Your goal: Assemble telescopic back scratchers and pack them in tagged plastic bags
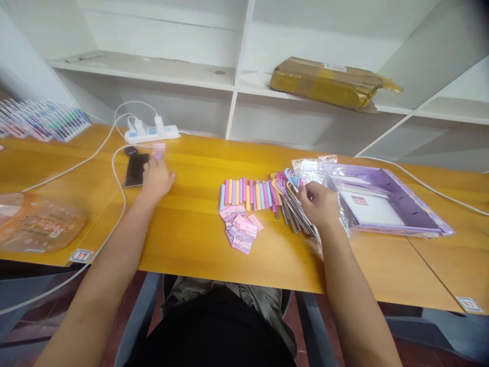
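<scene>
By right hand [323, 204], slender metallic shafts [295, 216].

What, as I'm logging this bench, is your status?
Left hand at pink card, beside phone. Right hand at metal-stemmed pieces. Pastel sticks lined up between hands. Maybe in the way: clear plastic bags by right hand.

Pink cards [245, 228], their print illegibly small
</scene>
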`<state>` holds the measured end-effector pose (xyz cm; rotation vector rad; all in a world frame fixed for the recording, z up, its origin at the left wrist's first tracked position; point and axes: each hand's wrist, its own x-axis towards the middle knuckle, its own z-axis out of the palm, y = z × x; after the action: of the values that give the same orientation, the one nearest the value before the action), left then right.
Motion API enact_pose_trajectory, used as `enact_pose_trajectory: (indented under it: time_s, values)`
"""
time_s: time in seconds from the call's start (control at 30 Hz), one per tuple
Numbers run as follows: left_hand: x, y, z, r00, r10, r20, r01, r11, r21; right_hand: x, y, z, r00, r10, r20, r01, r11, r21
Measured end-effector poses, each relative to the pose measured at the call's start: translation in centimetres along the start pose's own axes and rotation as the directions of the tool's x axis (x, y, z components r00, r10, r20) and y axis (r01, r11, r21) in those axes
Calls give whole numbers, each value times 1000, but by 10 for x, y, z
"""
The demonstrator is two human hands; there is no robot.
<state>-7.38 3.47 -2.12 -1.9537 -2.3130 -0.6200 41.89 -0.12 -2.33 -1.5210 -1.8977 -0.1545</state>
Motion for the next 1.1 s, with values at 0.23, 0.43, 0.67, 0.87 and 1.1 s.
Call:
enact_pose_trajectory:
  time_s: [0.23,0.43,0.67,0.87,1.1]
  values:
    - [-14,12,4,998,34,60,-44,985,164,-1,-1,4,986,-51,157,33,993,112]
    - [-7,15,3,991,74,113,-87,989,119,-1,-2,3,984,-63,165,37,988,152]
    - [-33,37,6,982,162,102,-163,987,-4,0,-5,1,987,-41,157,18,990,142]
    - [-27,41,18,958,138,250,-72,964,-255,5,-8,-5,988,-68,139,46,987,154]
    - [-53,68,-6,707,567,423,-68,650,-757,5,-92,-17,951,-263,160,233,955,183]
